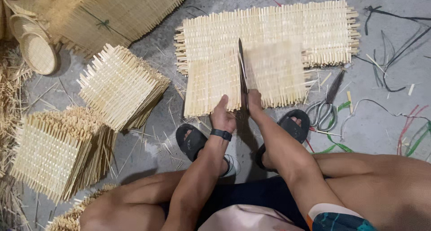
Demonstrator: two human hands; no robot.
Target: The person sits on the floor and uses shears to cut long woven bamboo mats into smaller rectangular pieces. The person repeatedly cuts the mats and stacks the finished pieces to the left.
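A long dark knife blade (242, 71) stands on edge across a woven bamboo mat (211, 85), splitting it into a left piece and a blurred right piece (276, 74). My right hand (254, 101) is closed around the knife's handle at the mat's near edge. My left hand (222, 116), with a black wristband, presses its fingers on the near edge of the left piece. The mat lies on top of a larger woven sheet (314, 24) on the concrete floor.
Stacks of cut woven squares (119, 85) (54, 152) sit at the left, with round woven baskets (38, 51) and a big mat roll (112, 11) beyond. Scissors (324, 106) and coloured plastic strips (413, 132) lie at the right. My sandalled feet (193, 141) rest below the mat.
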